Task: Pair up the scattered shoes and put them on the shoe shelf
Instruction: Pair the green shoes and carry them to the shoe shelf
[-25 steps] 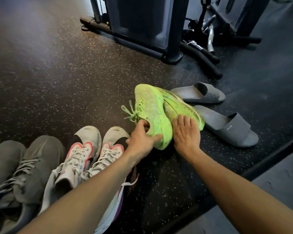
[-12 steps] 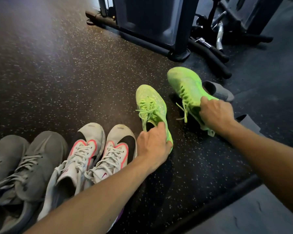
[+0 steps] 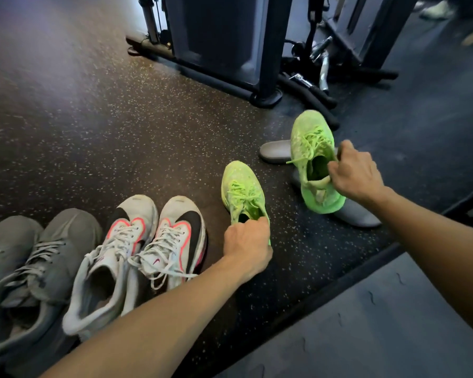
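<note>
Two neon-green sneakers are apart on the dark speckled floor. My left hand grips the heel of the nearer green sneaker, which stands upright, toe pointing away. My right hand holds the collar of the second green sneaker, lifted and tilted over two grey slides. A white, black and pink sneaker pair stands side by side to the left. A grey sneaker pair sits at the far left. No shoe shelf is in view.
A dark gym machine frame stands on the floor ahead, with black padded bars and a chrome handle beside it. A raised dark ledge runs diagonally at lower right, bordering a grey mat.
The two green sneakers, pressed together a second ago, are now separated. My right hand carried one to the right and turned it opening-up; my left hand kept the other upright on the floor.
</note>
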Demonstrator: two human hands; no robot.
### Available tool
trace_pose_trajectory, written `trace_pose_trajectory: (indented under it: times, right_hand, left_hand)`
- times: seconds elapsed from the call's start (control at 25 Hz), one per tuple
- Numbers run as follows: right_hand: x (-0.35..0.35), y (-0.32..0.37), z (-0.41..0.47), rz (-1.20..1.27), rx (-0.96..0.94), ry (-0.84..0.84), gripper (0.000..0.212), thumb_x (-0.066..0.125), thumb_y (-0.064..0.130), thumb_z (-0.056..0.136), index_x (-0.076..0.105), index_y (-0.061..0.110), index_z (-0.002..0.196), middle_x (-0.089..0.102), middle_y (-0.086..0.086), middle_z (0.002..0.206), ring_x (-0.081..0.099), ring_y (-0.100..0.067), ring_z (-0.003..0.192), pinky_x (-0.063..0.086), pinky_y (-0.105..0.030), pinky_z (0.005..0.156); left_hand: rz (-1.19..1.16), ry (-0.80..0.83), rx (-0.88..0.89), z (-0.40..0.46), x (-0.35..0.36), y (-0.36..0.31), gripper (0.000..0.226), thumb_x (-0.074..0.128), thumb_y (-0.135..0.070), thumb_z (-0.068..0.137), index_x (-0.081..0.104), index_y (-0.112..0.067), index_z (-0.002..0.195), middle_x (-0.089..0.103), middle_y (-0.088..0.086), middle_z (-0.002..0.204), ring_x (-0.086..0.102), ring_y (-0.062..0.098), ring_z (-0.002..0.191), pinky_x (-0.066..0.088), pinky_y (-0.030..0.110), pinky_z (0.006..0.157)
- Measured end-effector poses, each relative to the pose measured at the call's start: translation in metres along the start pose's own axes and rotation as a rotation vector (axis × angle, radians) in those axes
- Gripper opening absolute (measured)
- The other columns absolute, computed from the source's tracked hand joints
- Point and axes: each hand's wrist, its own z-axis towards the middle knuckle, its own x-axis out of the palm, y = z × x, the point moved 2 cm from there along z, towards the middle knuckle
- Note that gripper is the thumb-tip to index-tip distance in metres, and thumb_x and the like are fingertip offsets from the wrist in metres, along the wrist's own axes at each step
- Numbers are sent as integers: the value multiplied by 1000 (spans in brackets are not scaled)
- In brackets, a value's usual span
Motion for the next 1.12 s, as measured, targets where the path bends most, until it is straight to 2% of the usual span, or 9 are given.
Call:
trace_pose_trajectory:
  times: [0.12,0.28,0.36,0.48,0.56,0.68,0.76,0.92,1.12]
  right_hand:
    - [-24,-3,-10,100,24,-57,13,42,20,88,40,10,96,49,-17,89,49,-37,78,38,-43,65]
    - [-44,6,-20,201,-38,-123,15,45,22,88,44,9,96,53,-16,88,48,-33,76,35,-39,63]
    - [-47,16,-27,217,-73,-123,16,46,22,88,45,8,97,55,-16,89,49,-33,77,35,-38,63]
    - [-39,40,-42,240,-150,-85,16,47,20,88,46,9,98,56,-14,87,53,-33,80,42,-42,67]
    - [-25,56,-54,266,-202,-41,12,47,19,87,46,10,95,55,-13,86,52,-33,80,44,-45,70]
    - [3,75,-77,291,-214,45,9,47,18,86,40,14,88,51,-10,79,47,-31,73,36,-38,64]
    - [26,84,-95,303,-216,107,9,46,18,87,39,14,87,51,-8,76,47,-32,73,35,-38,63]
    - [66,91,-127,313,-154,238,9,44,17,89,41,11,95,58,-15,85,56,-35,77,46,-44,66]
    - [102,90,-159,305,-90,334,13,44,20,90,34,13,93,57,-16,83,57,-38,76,39,-40,64]
  left_hand:
    - [16,42,51,-6,5,-30,23,63,-29,85,52,-17,101,65,9,101,63,34,93,38,36,65]
    - [34,38,139,-5,14,-69,30,66,-32,86,57,-11,105,67,11,102,65,33,91,40,34,63]
    - [-5,41,167,-6,15,-79,40,63,-36,88,54,-7,114,64,13,109,62,33,98,44,36,71]
    - [28,-29,267,-26,14,-75,61,57,-42,89,38,-6,135,49,16,129,48,32,116,42,41,91]
    - [18,-96,392,-53,12,-63,64,55,-40,89,30,-9,139,38,14,138,40,32,123,40,43,93]
    - [72,-16,552,-96,6,-31,53,50,-39,91,35,-14,135,41,9,135,43,28,119,43,42,89]
    - [99,39,536,-118,-3,0,42,47,-39,91,43,-17,126,49,5,123,48,25,110,45,41,87]
    - [57,66,390,-133,-22,44,20,46,-37,87,48,-22,101,54,-1,105,53,22,101,46,41,83]
    - [-114,-19,147,-119,-34,63,18,48,-43,83,42,-27,87,60,-6,93,58,21,89,43,33,72]
